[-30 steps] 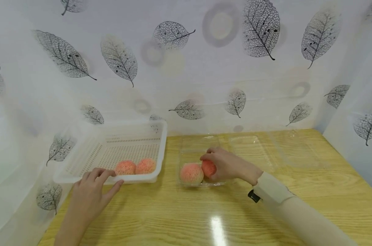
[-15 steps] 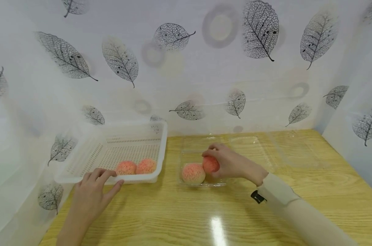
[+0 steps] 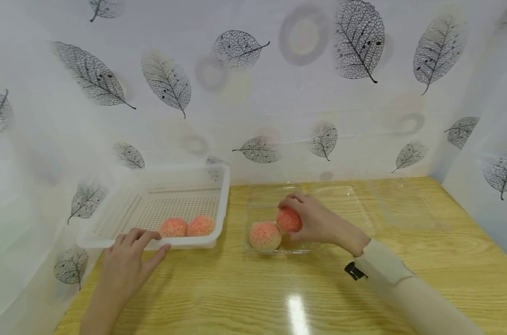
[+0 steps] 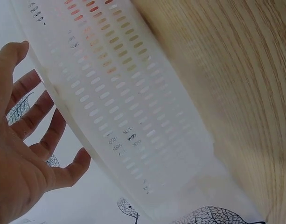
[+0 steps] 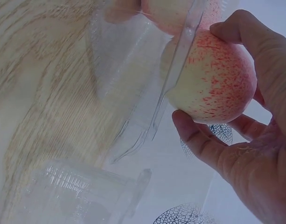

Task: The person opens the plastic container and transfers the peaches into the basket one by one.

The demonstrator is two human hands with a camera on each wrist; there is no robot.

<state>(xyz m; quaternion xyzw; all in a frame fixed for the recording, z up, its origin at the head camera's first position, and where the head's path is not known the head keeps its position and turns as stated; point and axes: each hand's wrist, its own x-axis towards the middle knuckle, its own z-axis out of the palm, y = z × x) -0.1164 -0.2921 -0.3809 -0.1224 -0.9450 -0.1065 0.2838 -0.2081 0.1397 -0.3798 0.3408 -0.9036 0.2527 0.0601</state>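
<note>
My right hand holds a pink and cream peach between thumb and fingers over a clear plastic box. In the right wrist view, the box's clear rim crosses in front of part of the held peach. Another peach sits in the box's near left corner, right beside the held one. My left hand rests with relaxed fingers on the near rim of a white perforated basket, its thumb spread away. Two peaches, a left one and a right one, lie at the basket's near side.
To the right of the box stand a second clear plastic box and a third clear plastic piece, hard to make out on the wooden table. A leaf-print sheet hangs behind and at the sides.
My right hand has moved slightly up and to the right with the peach. The left hand keeps its place on the basket rim.
</note>
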